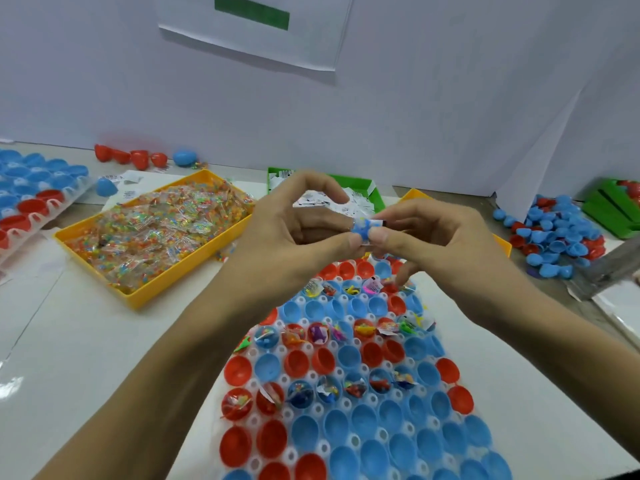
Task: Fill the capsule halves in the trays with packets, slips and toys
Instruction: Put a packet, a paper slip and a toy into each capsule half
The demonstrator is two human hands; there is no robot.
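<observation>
Nearest item: white tray [323,446] on the table [104,358], holding rows of red and blue capsule halves [349,427]; alternate rows were filled with packets, slips and toys, the rows between them empty. Above the tray: left hand [294,233] and right hand [426,233], meeting in mid-air, the fingers [355,240] of both pinched together on a small blue toy [365,228] with a bit of white slip against it. Behind, left: yellow bin [145,292] filled with packets of coloured beads [162,230]. Behind the hands: green bin [375,192] containing white paper slips [356,202]. Far left: second tray [72,199] of capsule halves. Right: loose heap of blue and red capsule halves [557,233] beside a green crate [613,202]. Rear wall: several closed capsules [138,157].
</observation>
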